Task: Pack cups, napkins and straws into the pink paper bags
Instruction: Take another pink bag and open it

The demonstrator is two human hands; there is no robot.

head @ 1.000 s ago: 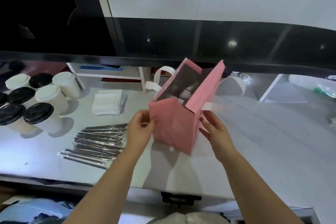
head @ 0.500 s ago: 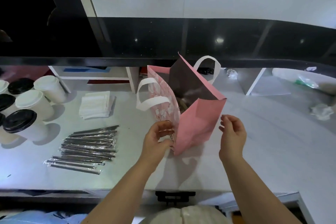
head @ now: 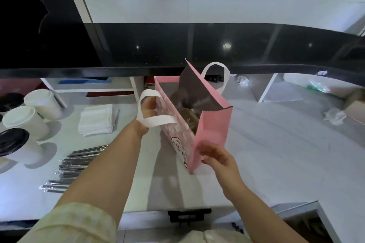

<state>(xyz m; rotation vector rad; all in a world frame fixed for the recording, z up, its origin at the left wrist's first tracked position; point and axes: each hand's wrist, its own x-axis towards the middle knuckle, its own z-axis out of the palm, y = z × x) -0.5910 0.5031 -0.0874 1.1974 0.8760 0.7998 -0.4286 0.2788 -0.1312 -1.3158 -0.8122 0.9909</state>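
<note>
Bag (head: 213, 130) mouth open; cups (head: 19, 118), straws (head: 73, 165) crowd left.

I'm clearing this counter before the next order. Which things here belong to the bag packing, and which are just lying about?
For the job:
pink bag
lidded cups
napkins
wrapped straws

Lying about:
crumpled scraps
cardboard box
clear plastic bag at the far right

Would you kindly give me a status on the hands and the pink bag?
Left hand at pink bag's near white handle, grip unclear. Right hand pinches its near end. Bag upright, open, on counter. Cups, napkins, straws at left; nothing blocking.
</note>
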